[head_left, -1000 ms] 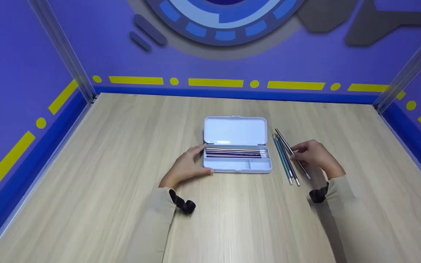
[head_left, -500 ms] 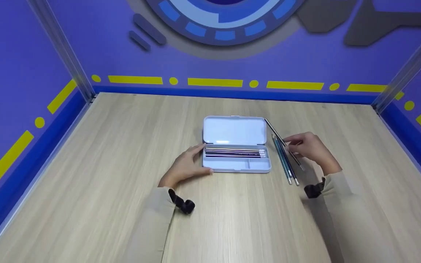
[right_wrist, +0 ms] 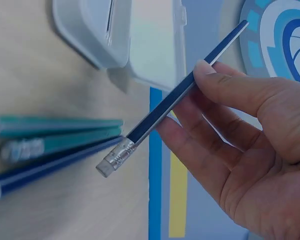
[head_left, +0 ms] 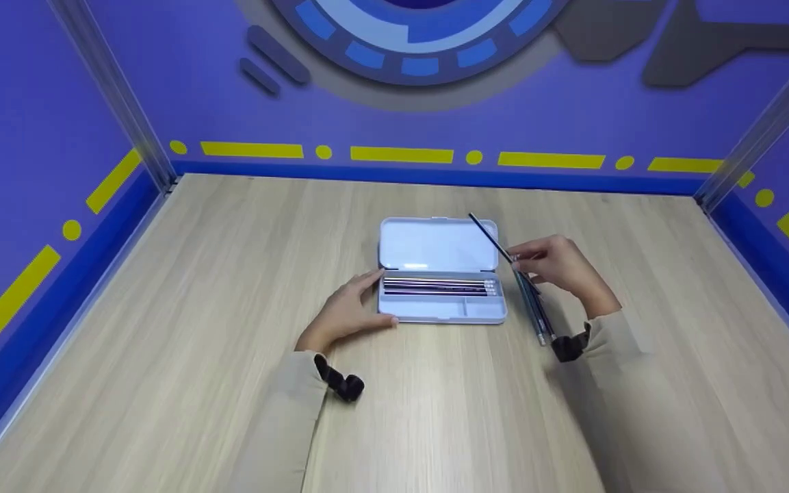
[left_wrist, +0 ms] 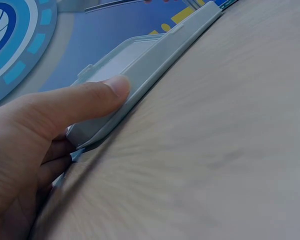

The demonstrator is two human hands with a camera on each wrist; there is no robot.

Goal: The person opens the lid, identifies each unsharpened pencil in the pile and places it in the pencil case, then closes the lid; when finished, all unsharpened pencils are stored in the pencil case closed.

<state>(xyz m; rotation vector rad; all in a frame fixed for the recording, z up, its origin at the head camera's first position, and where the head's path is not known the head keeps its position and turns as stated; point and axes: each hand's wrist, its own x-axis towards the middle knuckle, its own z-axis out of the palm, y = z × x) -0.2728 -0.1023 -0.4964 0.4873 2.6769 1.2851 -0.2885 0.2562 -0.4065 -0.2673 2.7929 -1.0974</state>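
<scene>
An open white pencil case (head_left: 437,244) lies with its lid tipped back. Several pencils (head_left: 432,286) with white ends fill its rear compartment. My left hand (head_left: 347,311) grips the case's left end, thumb on the front wall, as the left wrist view also shows. To the right of the case, my right hand (head_left: 558,266) pinches a dark blue pencil (right_wrist: 162,110) with pale stripes between thumb and fingers. It is raised and slanted, its eraser end pointing down in the right wrist view. Below it, two green pencils (right_wrist: 65,125) and a blue pencil (right_wrist: 65,162) lie on the table.
The case's front part has a long compartment (head_left: 421,307) and a small one (head_left: 482,307) on the right. Purple-blue panels (head_left: 538,116) border the wooden table (head_left: 230,274) at the back and both sides.
My right hand has lifted the dark blue pencil and carried it left and away from me, so its far end now overlaps the lid. My left hand stays at the case.
</scene>
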